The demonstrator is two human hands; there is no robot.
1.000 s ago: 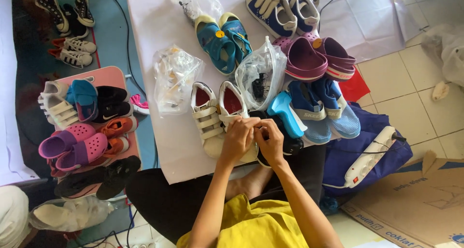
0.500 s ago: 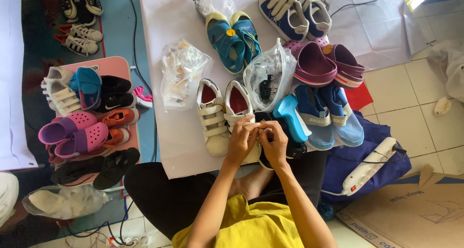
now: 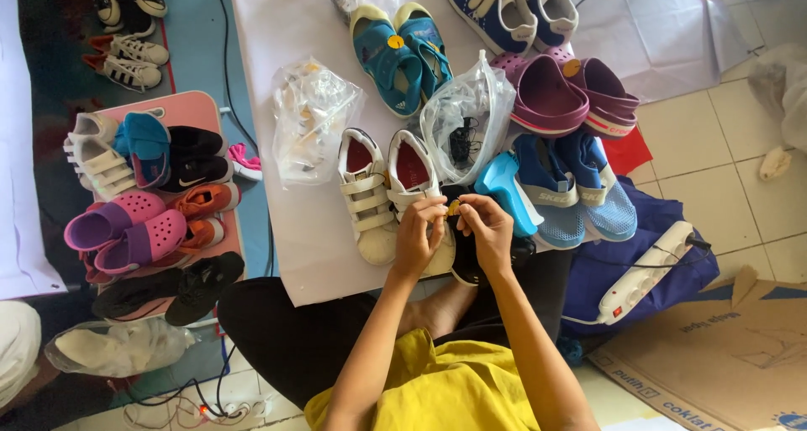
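- Pinching small yellow tag [image 3: 453,206] between both hands, left hand [image 3: 418,236] and right hand [image 3: 487,229] closed on it, frame centre
- Hovering over black shoe [image 3: 467,261] beside white strap shoes [image 3: 380,189]
- Judging tagging step underway; next needing steady fingertip placement onto shoe

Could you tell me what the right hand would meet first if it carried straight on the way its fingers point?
The right hand points up-left, so it would probably meet the left hand first, then the white strap shoe; depth is uncertain.

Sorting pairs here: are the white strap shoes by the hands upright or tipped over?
Upright. The white strap shoes sit sole-down on the white sheet, red insoles showing, just above the left hand.
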